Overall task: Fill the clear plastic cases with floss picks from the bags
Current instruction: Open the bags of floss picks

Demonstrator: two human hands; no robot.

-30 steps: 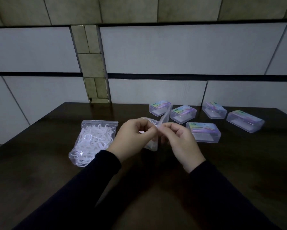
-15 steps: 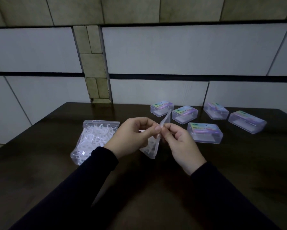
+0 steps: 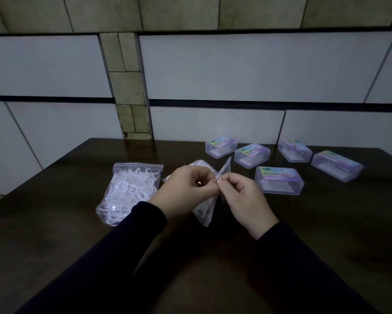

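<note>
Since the earlier frame the hands have drawn closer together at the mouth of the small bag (image 3: 205, 210), its free flap now standing up at frame centre. The left hand (image 3: 186, 191) and right hand (image 3: 245, 200) each pinch one lip of it, above the surface (image 3: 326, 223). A sharp tug could burst the seal and scatter picks. The full bag (image 3: 127, 191) lies at centre left; closed cases (image 3: 279, 180) wait at upper right.
</note>
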